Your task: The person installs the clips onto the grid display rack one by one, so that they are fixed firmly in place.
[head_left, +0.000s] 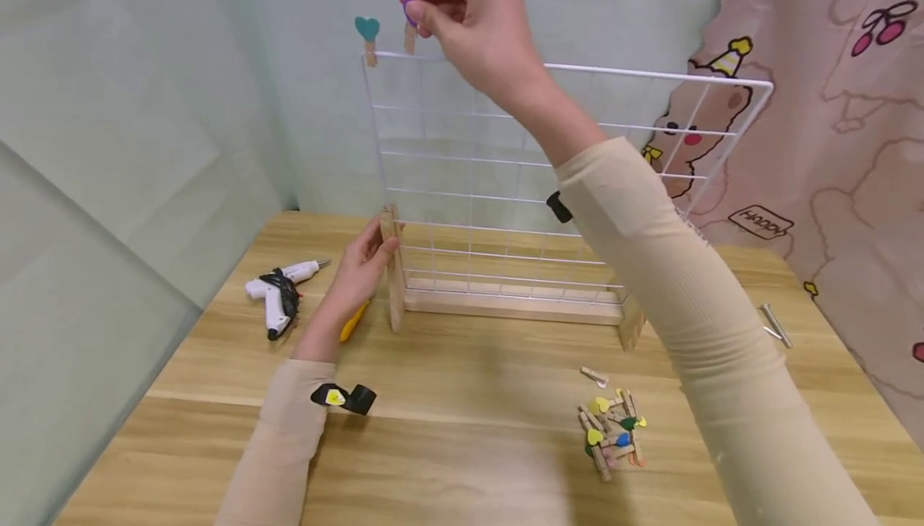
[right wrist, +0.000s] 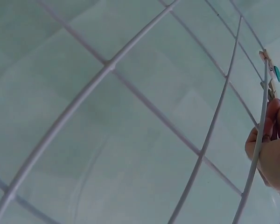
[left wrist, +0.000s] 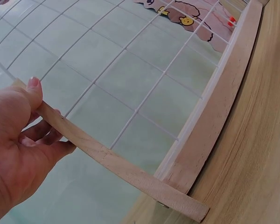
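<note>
My right hand (head_left: pixel 485 29) pinches a small wooden clothespin (head_left: pixel 410 38) by its purple top, with the pin's lower end at the top wire of a white wire grid rack (head_left: pixel 650 74). Just left of it, a clothespin with a teal heart (head_left: pixel 367 30) is clipped upright on that wire. My left hand (head_left: pixel 358 269) grips the upper part of the rack's left wooden post (head_left: pixel 396 289); in the left wrist view, the thumb lies over the post (left wrist: pixel 107 158) and the fingers curl behind it. In the right wrist view, fingertips of my right hand (right wrist: pixel 273 140) show beyond the wires.
A heap of clothespins with coloured hearts (head_left: pixel 613 434) lies on the table at front right, a single clothespin (head_left: pixel 594 376) just behind it. A white glue gun (head_left: pixel 277 301) and a yellow object (head_left: pixel 353 322) are at left. Metal rods (head_left: pixel 776 325) lie far right.
</note>
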`<state>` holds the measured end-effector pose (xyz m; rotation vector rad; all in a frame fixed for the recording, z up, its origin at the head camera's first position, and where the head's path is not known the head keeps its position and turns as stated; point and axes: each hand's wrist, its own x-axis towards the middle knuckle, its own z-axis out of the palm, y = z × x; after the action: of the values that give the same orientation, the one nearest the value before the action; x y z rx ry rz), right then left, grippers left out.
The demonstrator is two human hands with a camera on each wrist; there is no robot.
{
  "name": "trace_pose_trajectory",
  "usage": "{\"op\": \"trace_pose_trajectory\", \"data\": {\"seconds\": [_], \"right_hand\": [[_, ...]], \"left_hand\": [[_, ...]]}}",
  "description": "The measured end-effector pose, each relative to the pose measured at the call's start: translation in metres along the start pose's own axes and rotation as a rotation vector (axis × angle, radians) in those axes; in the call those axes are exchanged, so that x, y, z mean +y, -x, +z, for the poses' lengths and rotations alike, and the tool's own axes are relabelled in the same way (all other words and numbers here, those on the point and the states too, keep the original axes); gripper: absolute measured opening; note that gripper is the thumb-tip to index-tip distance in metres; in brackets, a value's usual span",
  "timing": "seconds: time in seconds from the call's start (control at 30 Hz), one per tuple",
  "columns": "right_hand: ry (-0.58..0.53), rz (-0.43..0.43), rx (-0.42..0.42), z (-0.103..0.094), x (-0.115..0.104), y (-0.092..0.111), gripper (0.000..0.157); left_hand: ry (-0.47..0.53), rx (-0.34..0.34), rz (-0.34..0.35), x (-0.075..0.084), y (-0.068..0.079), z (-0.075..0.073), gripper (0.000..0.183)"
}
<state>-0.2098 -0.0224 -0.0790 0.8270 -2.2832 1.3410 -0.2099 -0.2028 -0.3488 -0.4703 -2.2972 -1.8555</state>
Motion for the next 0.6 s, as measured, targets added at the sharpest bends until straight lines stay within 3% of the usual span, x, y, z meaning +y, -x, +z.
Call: {"op": "trace_pose_trajectory", "data": {"seconds": [0.27,0.47,0.6], "right_hand": [[0.121,-0.054,0.01,0.002,0.018,-0.009,0.018],[0.284,-0.067,-0.005,0.002,0.017,-0.008,0.018],[0.331,-0.064,-0.04,0.001,0.016,-0.008,0.019]], "left_hand": [[0.017,-0.019,0.029,0.0,-0.001,0.004,0.053],[0.025,-0.036,0.013,0.02,0.003,0.011,0.051],[0.034,-0.047,0.01,0.011,-0.001,0.011,0.052]]}}
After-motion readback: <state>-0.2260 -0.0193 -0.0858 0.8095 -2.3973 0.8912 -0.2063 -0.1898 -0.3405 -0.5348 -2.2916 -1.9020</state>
